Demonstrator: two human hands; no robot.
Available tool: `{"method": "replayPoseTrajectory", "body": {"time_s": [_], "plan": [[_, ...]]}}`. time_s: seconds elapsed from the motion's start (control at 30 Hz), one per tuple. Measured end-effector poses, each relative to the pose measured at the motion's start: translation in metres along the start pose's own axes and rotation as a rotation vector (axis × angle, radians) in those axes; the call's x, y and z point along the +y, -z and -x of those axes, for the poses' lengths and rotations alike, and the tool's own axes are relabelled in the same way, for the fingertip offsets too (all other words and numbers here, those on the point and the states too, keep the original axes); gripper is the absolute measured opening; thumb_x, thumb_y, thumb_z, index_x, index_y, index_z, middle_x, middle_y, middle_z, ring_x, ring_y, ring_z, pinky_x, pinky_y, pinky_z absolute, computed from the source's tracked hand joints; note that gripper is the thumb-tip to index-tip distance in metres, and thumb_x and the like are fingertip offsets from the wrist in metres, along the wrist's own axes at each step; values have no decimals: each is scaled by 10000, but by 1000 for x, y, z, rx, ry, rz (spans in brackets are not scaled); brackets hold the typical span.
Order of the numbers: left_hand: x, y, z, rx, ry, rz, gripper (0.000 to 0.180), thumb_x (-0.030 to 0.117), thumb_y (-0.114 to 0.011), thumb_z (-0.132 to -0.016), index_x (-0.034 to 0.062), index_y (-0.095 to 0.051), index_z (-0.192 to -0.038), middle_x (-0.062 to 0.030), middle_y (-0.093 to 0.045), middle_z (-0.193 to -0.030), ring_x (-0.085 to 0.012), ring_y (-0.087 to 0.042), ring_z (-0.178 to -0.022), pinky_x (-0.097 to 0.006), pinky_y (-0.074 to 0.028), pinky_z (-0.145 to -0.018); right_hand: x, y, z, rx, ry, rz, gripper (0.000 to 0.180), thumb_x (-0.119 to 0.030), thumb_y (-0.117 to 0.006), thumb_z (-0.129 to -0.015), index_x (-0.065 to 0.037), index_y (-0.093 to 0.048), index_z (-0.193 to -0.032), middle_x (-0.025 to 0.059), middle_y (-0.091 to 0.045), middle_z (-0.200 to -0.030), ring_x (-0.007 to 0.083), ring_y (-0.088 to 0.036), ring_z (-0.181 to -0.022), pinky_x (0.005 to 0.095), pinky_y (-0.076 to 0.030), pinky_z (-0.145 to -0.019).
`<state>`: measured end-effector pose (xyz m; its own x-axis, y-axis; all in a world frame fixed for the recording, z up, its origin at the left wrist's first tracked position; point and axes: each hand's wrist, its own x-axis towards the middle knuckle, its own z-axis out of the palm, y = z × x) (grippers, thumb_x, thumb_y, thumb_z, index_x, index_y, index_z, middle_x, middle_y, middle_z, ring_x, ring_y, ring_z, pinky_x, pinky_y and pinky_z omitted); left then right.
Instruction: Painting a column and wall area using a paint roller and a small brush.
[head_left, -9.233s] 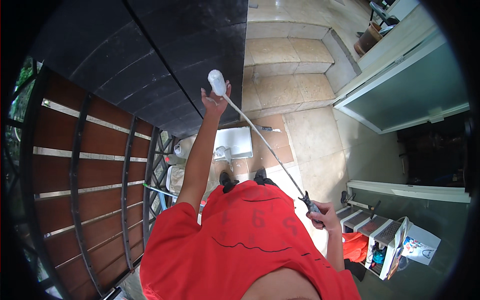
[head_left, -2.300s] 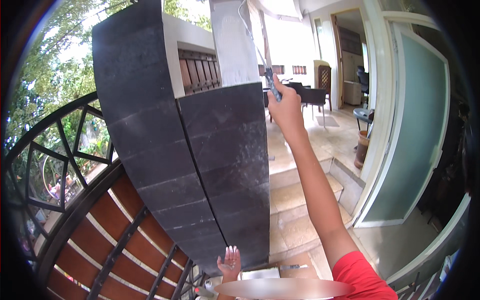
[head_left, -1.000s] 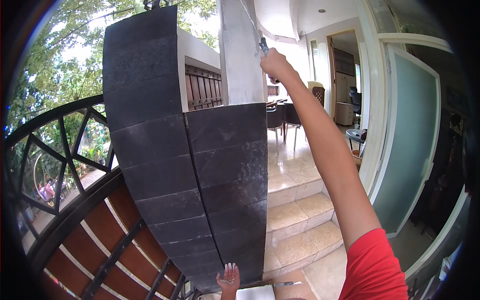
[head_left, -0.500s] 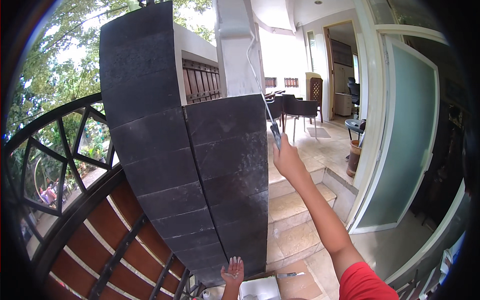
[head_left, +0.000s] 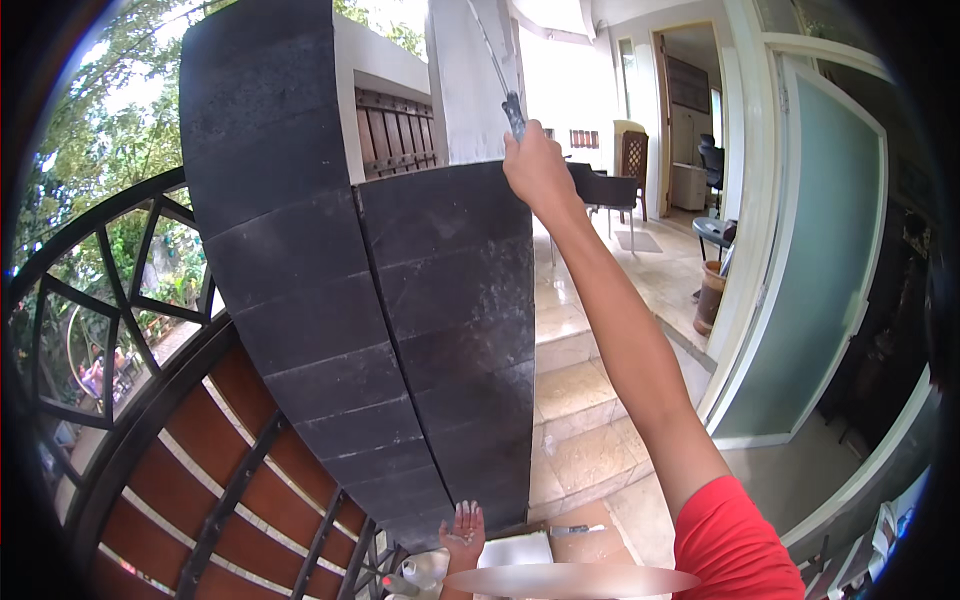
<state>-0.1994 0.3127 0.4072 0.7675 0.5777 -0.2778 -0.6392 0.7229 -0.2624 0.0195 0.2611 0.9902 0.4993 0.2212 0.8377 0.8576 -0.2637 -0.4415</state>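
Note:
My right hand (head_left: 540,170) is raised and wrapped round the dark grip of a paint roller (head_left: 514,112). Its thin metal rod runs up in front of the white column (head_left: 460,125), and the roller's head is beyond the upper edge of the picture. Low down, my left hand (head_left: 463,532) is open with the palm up and fingers stretched, white smears on its skin. It hovers by the foot of the black tiled pillar (head_left: 455,300) and holds nothing. Beside it lies a white tray (head_left: 520,549), partly hidden by a blurred patch.
A flat-bladed tool (head_left: 580,529) rests on brown cardboard (head_left: 590,546). Bottles (head_left: 425,568) stand near my left hand. Stone steps (head_left: 580,390) rise on the right towards black chairs (head_left: 605,188). A frosted glass door (head_left: 825,270) stands right; a wood-and-metal gate (head_left: 210,450) is at left.
My right hand has moved up and slightly left with the paint roller, taking its bent rod partly out of view. My left hand stays low, palm up. The view has shifted slightly.

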Motion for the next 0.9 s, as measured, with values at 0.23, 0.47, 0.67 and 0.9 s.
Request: {"method": "replayPoseTrajectory", "body": {"time_s": [0.23,0.47,0.67,0.9], "plan": [[13,9,11,37,-45,-63,540,394,-385,-823,-37,-490,-1132,-177,-509,-1180,-354,-442,-1146,-472,-357,-972,57,9,106,71,-52,-48,259,-237,-453,-879,9,-434,-958,265,-558,-664,451,-547,-671,505,-413,-566],[10,4,13,72,-40,-70,525,382,-408,-804,-29,-507,-1114,-173,-520,-1169,-342,-455,-1136,-470,-359,-970,71,32,211,125,-237,-261,200,-167,-522,-860,-3,-522,-975,163,-543,-678,230,-521,-551,312,-411,-546],[10,11,13,85,-14,-90,517,377,-402,-806,-30,-514,-1105,-174,-525,-1163,-343,-458,-1132,-472,-348,-976,80,56,261,128,-273,-241,252,-118,-561,-829,9,-546,-1046,101,-443,-604,93,-381,-522,250,-361,-479],[15,17,9,118,12,-73,543,401,-379,-813,-44,-516,-1091,-179,-525,-1160,-346,-451,-1138,-474,-337,-985,58,123,272,-47,-485,-253,368,-61,-590,-804,-14,-525,-1163,-19,-445,-622,39,-351,-552,196,-319,-471]]}}
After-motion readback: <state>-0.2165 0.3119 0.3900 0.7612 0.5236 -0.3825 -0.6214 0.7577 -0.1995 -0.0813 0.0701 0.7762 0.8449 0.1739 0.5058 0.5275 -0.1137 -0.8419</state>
